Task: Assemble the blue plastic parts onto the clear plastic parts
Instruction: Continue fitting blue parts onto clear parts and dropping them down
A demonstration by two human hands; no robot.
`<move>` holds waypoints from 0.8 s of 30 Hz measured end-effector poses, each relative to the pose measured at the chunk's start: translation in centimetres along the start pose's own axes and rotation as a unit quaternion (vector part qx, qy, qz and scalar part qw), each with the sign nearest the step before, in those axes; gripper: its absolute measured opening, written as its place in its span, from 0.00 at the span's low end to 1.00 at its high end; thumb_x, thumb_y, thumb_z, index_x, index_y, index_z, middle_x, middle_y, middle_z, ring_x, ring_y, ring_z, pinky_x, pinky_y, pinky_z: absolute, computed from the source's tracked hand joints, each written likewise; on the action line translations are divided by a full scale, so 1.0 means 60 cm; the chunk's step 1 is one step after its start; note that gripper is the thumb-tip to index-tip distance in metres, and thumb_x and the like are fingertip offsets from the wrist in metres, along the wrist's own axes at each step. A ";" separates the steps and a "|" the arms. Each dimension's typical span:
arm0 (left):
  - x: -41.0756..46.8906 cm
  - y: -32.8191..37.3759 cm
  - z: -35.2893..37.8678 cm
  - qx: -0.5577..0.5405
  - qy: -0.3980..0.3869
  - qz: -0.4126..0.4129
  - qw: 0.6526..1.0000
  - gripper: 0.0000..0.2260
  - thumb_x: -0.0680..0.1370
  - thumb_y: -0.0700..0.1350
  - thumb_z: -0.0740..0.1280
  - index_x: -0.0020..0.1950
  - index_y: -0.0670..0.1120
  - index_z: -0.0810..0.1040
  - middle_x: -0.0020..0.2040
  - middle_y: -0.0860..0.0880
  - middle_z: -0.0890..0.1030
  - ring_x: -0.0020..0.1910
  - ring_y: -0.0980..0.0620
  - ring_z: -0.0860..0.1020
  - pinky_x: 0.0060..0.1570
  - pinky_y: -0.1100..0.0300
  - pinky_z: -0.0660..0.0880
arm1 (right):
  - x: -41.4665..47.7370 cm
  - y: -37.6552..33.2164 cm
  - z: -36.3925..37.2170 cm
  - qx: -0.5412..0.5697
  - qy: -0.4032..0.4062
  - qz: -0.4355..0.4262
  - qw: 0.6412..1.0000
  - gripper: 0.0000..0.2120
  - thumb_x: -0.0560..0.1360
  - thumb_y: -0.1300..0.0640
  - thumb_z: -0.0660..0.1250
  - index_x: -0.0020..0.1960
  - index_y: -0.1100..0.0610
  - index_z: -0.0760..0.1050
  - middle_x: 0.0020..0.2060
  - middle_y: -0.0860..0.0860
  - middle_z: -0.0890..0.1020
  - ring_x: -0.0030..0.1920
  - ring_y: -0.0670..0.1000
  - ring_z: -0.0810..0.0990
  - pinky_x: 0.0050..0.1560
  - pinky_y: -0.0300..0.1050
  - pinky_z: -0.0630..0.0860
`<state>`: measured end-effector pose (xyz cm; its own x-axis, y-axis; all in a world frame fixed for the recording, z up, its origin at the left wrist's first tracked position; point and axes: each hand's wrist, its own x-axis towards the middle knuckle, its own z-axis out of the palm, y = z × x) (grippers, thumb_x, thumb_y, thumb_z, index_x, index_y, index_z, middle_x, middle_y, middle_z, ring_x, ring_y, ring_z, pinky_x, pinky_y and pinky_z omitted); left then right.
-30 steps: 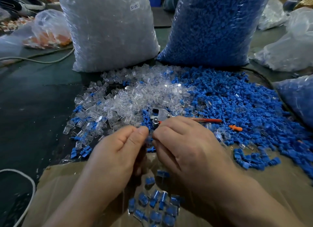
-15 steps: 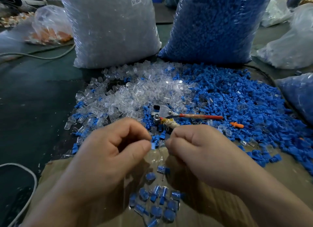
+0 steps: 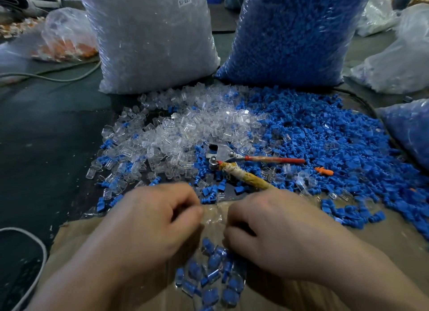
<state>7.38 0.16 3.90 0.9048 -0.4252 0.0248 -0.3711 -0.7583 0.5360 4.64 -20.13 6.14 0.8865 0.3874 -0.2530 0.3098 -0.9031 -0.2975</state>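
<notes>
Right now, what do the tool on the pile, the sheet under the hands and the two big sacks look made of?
Tool: dull grey bare metal head; one handle red, probably plastic-coated, the other wrapped in frayed yellowish cloth or tape. Sheet: brown, matte, likely cardboard. Sacks: thin glossy clear plastic film, creased, contents show through.

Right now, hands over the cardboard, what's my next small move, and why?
Probably reach forward for a fresh pair: left hand to the clear parts, right hand to the blue parts. The hands are apart, no part shows in either, and finished pieces lie between them on the cardboard.
</notes>
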 end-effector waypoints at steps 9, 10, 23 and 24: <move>0.022 0.002 0.023 0.152 0.051 -0.069 0.985 0.28 0.73 0.68 0.58 0.73 0.66 0.64 0.57 0.65 0.71 0.54 0.62 0.74 0.48 0.63 0.71 | 0.049 -0.001 0.031 -0.085 0.140 0.040 0.986 0.20 0.78 0.34 0.53 0.61 0.45 0.70 0.46 0.48 0.72 0.44 0.55 0.78 0.34 0.48 0.66; 0.023 0.005 0.026 0.146 0.046 -0.062 0.986 0.25 0.75 0.65 0.60 0.72 0.65 0.67 0.58 0.64 0.73 0.55 0.61 0.74 0.51 0.62 0.72 | 0.052 -0.001 0.033 -0.088 0.141 0.039 0.985 0.20 0.79 0.35 0.52 0.59 0.46 0.70 0.44 0.48 0.70 0.43 0.55 0.77 0.34 0.48 0.65; 0.025 0.006 0.045 0.057 0.147 -0.013 0.987 0.08 0.77 0.50 0.67 0.52 0.55 0.84 0.47 0.59 0.79 0.45 0.57 0.78 0.45 0.56 0.77 | 0.045 -0.003 0.033 0.004 0.190 0.033 0.981 0.07 0.78 0.46 0.57 0.50 0.47 0.70 0.44 0.46 0.72 0.38 0.52 0.71 0.37 0.47 0.65; 0.025 0.004 0.046 0.044 0.154 -0.014 0.987 0.07 0.76 0.50 0.67 0.51 0.55 0.84 0.46 0.60 0.78 0.45 0.59 0.77 0.45 0.57 0.77 | 0.045 -0.003 0.032 0.017 0.197 0.032 0.980 0.07 0.78 0.46 0.57 0.50 0.47 0.70 0.44 0.45 0.73 0.39 0.52 0.72 0.38 0.48 0.67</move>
<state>8.06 -2.02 1.73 0.9306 -0.2432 0.2736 -0.3494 -0.8132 0.4654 6.34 -18.57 3.75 0.9696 0.2227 0.1017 0.2440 -0.9140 -0.3242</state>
